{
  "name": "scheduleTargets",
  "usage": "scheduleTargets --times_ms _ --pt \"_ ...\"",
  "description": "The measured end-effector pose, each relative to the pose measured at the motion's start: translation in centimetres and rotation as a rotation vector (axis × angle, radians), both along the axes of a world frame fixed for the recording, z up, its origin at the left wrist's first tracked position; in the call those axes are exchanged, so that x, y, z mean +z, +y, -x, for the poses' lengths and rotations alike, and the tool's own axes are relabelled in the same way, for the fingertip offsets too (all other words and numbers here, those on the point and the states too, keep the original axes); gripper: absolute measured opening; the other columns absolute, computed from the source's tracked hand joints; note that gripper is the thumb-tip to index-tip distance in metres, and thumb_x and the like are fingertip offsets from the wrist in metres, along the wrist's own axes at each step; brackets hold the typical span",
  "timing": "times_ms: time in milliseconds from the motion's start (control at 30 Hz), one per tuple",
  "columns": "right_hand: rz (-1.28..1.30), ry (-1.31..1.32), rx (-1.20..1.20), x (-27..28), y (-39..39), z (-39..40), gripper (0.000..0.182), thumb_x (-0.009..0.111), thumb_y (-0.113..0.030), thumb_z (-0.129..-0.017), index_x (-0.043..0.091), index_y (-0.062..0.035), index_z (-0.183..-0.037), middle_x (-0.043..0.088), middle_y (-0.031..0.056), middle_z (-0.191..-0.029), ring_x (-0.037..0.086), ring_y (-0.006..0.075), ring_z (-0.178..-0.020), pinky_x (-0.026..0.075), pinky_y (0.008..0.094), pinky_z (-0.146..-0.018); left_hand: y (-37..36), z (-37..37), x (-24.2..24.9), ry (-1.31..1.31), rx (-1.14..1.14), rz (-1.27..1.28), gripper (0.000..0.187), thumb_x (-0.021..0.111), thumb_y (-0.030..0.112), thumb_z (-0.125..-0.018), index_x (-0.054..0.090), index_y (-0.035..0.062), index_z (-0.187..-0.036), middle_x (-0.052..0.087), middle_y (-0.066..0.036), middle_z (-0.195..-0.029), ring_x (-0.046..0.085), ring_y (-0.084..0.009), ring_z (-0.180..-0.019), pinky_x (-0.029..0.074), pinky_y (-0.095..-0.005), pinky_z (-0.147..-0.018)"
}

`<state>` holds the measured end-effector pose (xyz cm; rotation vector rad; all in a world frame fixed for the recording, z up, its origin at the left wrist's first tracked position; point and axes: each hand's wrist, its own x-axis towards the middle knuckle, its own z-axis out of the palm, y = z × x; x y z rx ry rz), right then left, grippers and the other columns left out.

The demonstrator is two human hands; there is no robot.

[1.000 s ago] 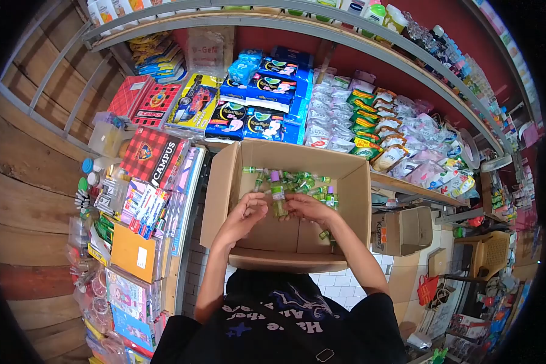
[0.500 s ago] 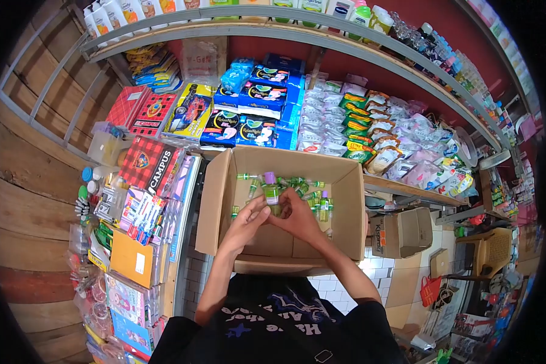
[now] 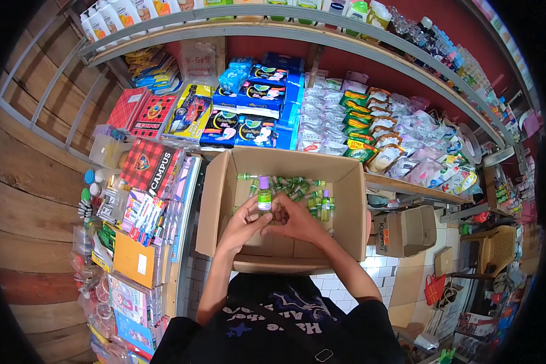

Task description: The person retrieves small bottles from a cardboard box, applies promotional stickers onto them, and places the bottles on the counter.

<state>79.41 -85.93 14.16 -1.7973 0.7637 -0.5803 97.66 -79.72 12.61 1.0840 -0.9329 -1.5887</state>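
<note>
Curled left hand (image 3: 246,225) holds upright small green purple-capped bottle (image 3: 264,196) nearer left edge of brown cardboard box (image 3: 347,203); right hand (image 3: 292,219), narrowly curled, alongside.

A green bottle (image 3: 264,199) topped in purple stands out against the plain brown of a cardboard box (image 3: 347,200). Toward the box's right edge, a second bottle (image 3: 325,210) repeats the green and purple; smaller green bottles (image 3: 297,185) cluster toward its far edge. Beyond the left edge, a notebook (image 3: 144,161) shows red-and-black checks, while past the far edge lie deep-blue packs (image 3: 256,133). At the near edge, a black T-shirt (image 3: 267,349) bears white lettering and a blue star.
</note>
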Motion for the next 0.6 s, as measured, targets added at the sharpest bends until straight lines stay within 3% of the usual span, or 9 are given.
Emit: scheduleTargets --times_ms 133,233,267,367,467,600 --pt "-0.059 -0.065 -0.001 -0.8 -1.2 0.9 0.028 0.076 -0.023 -0.086 0.054 -0.0059 -0.090 0.054 -0.0014 -0.068 0.047 0.0066 -0.060 0.039 0.0248 -0.053 -0.2 0.3 0.5 0.035 0.007 -0.013 0.054 0.062 0.004 -0.093 0.042 0.0042 -0.143 0.060 -0.008 -0.127 0.063 -0.0143 -0.102 0.049 -0.0271 -0.089" --pt "-0.100 0.092 -0.225 0.3 -2.7 2.1 0.021 0.064 -0.025 -0.094 0.060 -0.0044 -0.090 0.058 0.0009 -0.069 0.051 0.0059 -0.062 0.040 0.0261 -0.054 -0.2 0.2 1.1 0.071 -0.036 -0.033 0.050 0.060 0.003 -0.094 0.043 0.0031 -0.141 0.062 -0.010 -0.124 0.064 -0.0175 -0.103 0.049 -0.0290 -0.092" --pt "0.134 0.069 -0.324 -1.4 -3.6 2.5 0.024 0.059 -0.027 -0.097 0.061 -0.0033 -0.093 0.060 0.0077 -0.067 0.058 0.0152 -0.061 0.044 0.0318 -0.055 -0.1 0.3 1.9 0.053 -0.043 -0.044 0.048 0.059 0.003 -0.094 0.044 0.0023 -0.139 0.063 -0.010 -0.123 0.065 -0.0180 -0.103 0.050 -0.0280 -0.090" --pt "0.231 0.352 -0.548 -4.3 -6.0 5.5 0.022 0.056 -0.022 -0.095 0.061 -0.0008 -0.097 0.068 0.0184 -0.081 0.067 0.0350 -0.078 0.049 0.0466 -0.069 0.0 0.3 1.8 0.083 -0.063 -0.042 0.045 0.058 0.002 -0.095 0.045 0.0015 -0.137 0.062 -0.011 -0.122 0.065 -0.0198 -0.103 0.052 -0.0291 -0.088" --pt "0.176 0.663 -0.592 -7.1 -7.1 8.6 0.024 0.055 -0.023 -0.094 0.064 -0.0010 -0.099 0.067 0.0253 -0.089 0.066 0.0423 -0.086 0.051 0.0507 -0.077 0.2 0.5 1.8 0.136 -0.069 -0.050 0.042 0.059 0.004 -0.094 0.049 0.0025 -0.135 0.063 -0.009 -0.121 0.065 -0.0204 -0.102 0.050 -0.0313 -0.091" --pt "0.028 0.945 -0.511 -10.7 -7.8 10.3 0.031 0.056 -0.022 -0.089 0.062 0.0053 -0.104 0.066 0.0272 -0.105 0.062 0.0434 -0.102 0.049 0.0502 -0.091 0.5 0.7 2.2 0.130 -0.094 -0.026 0.039 0.059 0.003 -0.094 0.051 0.0028 -0.133 0.063 -0.008 -0.119 0.065 -0.0209 -0.101 0.049 -0.0319 -0.091"
